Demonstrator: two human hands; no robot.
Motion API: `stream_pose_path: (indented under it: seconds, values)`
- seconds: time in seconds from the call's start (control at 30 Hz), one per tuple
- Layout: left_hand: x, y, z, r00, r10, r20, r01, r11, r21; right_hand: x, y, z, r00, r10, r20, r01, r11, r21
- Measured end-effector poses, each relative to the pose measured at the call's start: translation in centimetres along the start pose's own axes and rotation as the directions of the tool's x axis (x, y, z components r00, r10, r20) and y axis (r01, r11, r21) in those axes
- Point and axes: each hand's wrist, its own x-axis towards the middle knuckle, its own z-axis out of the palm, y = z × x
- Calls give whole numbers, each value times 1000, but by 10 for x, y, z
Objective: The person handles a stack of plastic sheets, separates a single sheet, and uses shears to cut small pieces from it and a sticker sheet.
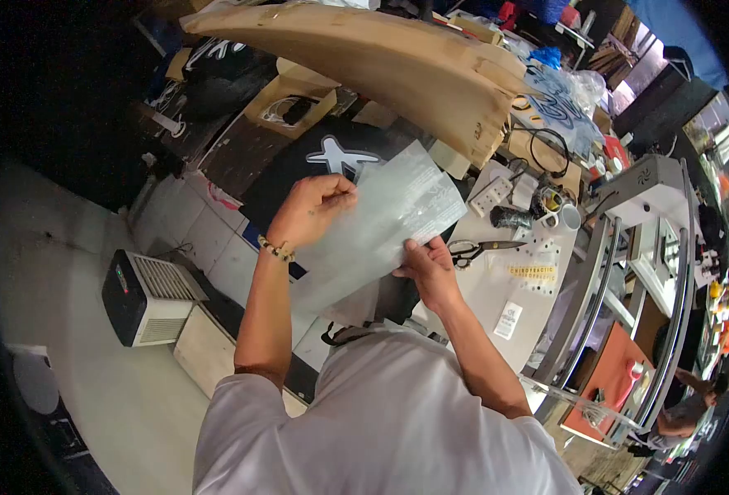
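Observation:
A translucent plastic sheet (373, 219) with pale printed lettering near its right end is stretched out in front of my body. My left hand (311, 210), with a beaded bracelet on the wrist, is closed in a pinch at its upper left edge. On the lower right edge, my right hand (430, 272) grips the sheet between thumb and fingers. Behind and partly under the sheet lies black fabric (278, 186) bearing a white star-like figure (340, 155). To the right of my right hand, black-handled scissors (484, 249) rest on the pale table (472, 293).
A film with yellow "CHIROPRACTIC" lettering (533, 271) and a white label (509, 319) lie on the table. Beyond are a power strip (492, 195), mugs (569, 216) and a curved cardboard sheet (381, 58). A grey machine (645, 190) with metal rails stands right; a heater-like box (154, 293) left.

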Motion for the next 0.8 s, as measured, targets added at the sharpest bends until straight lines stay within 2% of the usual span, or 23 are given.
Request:
stream_pose_path:
  seconds: [0.33,0.5,0.63,0.73,0.8]
  values:
    - [7,23,-17,999,-28,-37,30,996,82,-10,5,-10,998,51,43,-54,997,60]
    - [2,28,-25,994,82,-77,-69,985,159,-6,10,-15,987,55,151,-64,997,53]
    - [-5,34,-30,994,47,-94,-29,983,183,-6,8,-4,983,53,178,-67,995,71]
    - [-10,41,-35,993,10,-116,6,991,135,8,9,6,977,61,204,-72,996,50]
    - [-14,47,-38,995,19,-96,-4,987,161,29,35,-13,986,35,163,-38,999,17]
